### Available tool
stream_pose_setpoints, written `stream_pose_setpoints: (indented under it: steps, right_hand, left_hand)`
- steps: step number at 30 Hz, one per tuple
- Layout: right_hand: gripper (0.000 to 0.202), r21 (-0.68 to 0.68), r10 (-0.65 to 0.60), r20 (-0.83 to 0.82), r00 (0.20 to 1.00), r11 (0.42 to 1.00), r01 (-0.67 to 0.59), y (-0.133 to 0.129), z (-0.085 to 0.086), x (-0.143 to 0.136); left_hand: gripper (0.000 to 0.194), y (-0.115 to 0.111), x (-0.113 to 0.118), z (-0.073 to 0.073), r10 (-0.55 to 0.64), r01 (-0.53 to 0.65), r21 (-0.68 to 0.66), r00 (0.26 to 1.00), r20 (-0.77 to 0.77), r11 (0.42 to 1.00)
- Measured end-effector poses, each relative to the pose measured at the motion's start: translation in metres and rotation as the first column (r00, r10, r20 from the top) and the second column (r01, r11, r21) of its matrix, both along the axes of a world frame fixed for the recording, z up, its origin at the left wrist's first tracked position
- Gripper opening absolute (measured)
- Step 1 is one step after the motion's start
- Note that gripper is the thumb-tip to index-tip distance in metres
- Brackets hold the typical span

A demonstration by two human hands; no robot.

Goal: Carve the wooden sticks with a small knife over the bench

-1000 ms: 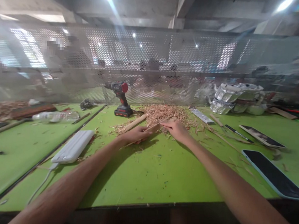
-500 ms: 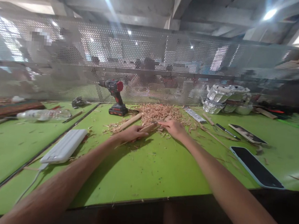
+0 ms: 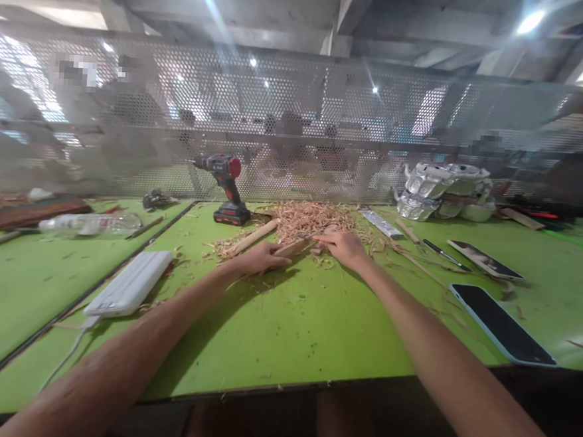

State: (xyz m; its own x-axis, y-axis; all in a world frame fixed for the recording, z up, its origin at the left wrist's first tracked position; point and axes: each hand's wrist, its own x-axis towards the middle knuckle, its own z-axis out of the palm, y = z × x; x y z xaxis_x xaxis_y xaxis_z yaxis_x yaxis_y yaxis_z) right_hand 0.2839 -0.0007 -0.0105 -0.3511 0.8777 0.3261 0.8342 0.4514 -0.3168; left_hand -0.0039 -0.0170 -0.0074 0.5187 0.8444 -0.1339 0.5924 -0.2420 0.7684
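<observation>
My left hand (image 3: pixel 259 259) is closed around the near end of a pale strip of wood (image 3: pixel 290 248), thumb along its side. The wood slants up and right, just above the green table. My right hand (image 3: pixel 345 247) is closed at the far end of the strip, its index finger stretched along a small carving knife. A short grey blade (image 3: pixel 306 237) shows at the fingertip, against the wood; the fingers hide the handle. A heap of curled wood shavings (image 3: pixel 316 219) lies right behind both hands. A pale wooden stick (image 3: pixel 253 237) rests beyond my left hand.
A cordless drill (image 3: pixel 226 190) stands behind on the left. A white power bank (image 3: pixel 130 284) with cable and a plastic bottle (image 3: pixel 94 223) lie left. To the right are a metal strip (image 3: pixel 380 223), a pen (image 3: pixel 443 254), two phones (image 3: pixel 501 323) and foil-wrapped objects (image 3: pixel 443 189). A perforated screen (image 3: pixel 300 92) closes the back.
My right hand and the blade have shifted slightly right along the wood, so more of the strip shows. My left hand stays nearly in place. The view has turned a little.
</observation>
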Motion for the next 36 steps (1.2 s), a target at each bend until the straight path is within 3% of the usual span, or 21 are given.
stream_pose_setpoints:
  steps: [22, 25, 29, 33, 36]
  right_hand:
    - [0.038, -0.029, -0.019, -0.010, 1.000, 0.999, 0.019, -0.003, 0.008, 0.000]
    - [0.039, -0.017, -0.165, -0.007, 0.986, 0.986, 0.165, -0.003, 0.013, 0.026]
    - [0.036, 0.035, -0.422, -0.128, 0.898, 0.903, 0.429, 0.001, 0.021, 0.058]
    - [0.036, 0.142, -0.301, -0.276, 0.913, 0.927, 0.348, 0.009, 0.020, 0.043]
    - [0.037, 0.096, -0.243, -0.297, 0.923, 0.954, 0.283, 0.012, 0.015, 0.026]
  left_hand:
    - [0.057, -0.001, 0.000, 0.000, 0.040, -0.040, -0.025, 0.999, -0.007, 0.999]
    - [0.059, -0.004, -0.006, 0.006, 0.040, -0.040, -0.001, 0.999, -0.006, 0.999]
    - [0.062, -0.003, -0.014, 0.015, 0.070, -0.071, 0.037, 0.997, 0.040, 0.997]
    - [0.059, 0.003, -0.015, 0.014, 0.107, -0.114, 0.063, 0.990, 0.095, 0.992]
    - [0.060, 0.002, -0.012, 0.010, 0.094, -0.103, 0.078, 0.990, 0.102, 0.992]
